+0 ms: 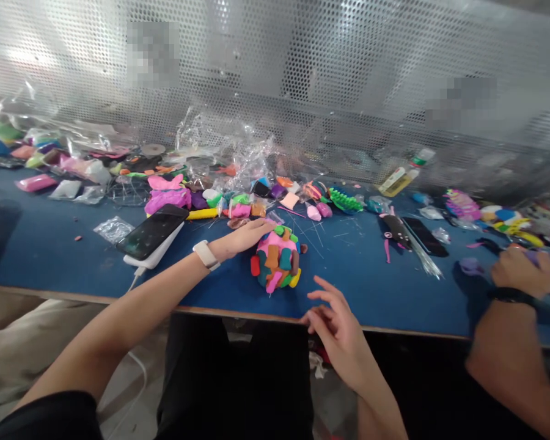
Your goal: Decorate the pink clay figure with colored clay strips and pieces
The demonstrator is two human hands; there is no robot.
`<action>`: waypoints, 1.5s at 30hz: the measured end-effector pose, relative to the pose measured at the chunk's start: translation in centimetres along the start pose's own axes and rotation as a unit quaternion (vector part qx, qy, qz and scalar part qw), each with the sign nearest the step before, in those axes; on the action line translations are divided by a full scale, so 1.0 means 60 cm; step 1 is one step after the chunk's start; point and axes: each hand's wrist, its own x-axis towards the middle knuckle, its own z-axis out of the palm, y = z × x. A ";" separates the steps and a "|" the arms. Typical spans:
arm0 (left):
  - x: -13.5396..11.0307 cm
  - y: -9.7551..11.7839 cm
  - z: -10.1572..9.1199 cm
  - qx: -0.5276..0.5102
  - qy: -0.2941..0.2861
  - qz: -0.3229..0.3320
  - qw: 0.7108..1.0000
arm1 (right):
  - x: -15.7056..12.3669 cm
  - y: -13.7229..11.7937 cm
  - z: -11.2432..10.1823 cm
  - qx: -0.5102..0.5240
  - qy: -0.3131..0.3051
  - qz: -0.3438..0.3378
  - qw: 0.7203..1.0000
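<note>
A round ball of modelling clay (282,260), covered in stuck-on pieces of many colours, sits on the blue table near its front edge. My left hand (247,237) lies with fingers stretched out against the ball's upper left side. Right of the ball, over the table's edge, my right hand (332,321) hovers with fingers loosely bent and apart, holding nothing. A white band circles my left wrist. Behind the ball lie lumps of coloured clay, among them a pink and purple piece (168,194) and a green spiky one (345,200).
A black phone (153,232) rests left of my forearm on a white block with a cable. Crumpled clear bags (220,146) line the back by a perforated metal panel (256,61). At right, a co-worker's hand (525,272) is by purple clay; a bottle (410,171) leans behind.
</note>
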 end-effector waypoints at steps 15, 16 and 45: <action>-0.053 0.044 0.054 -0.344 -0.068 -0.193 0.916 | 0.018 -0.005 0.037 0.096 -0.050 0.041 0.993; -0.055 0.043 0.058 -0.349 -0.070 -0.188 0.915 | 0.017 -0.007 0.035 0.095 -0.048 0.035 0.994; -0.002 0.052 -0.047 -0.441 0.125 -0.042 0.888 | 0.412 -0.031 0.078 0.106 0.182 -0.324 0.922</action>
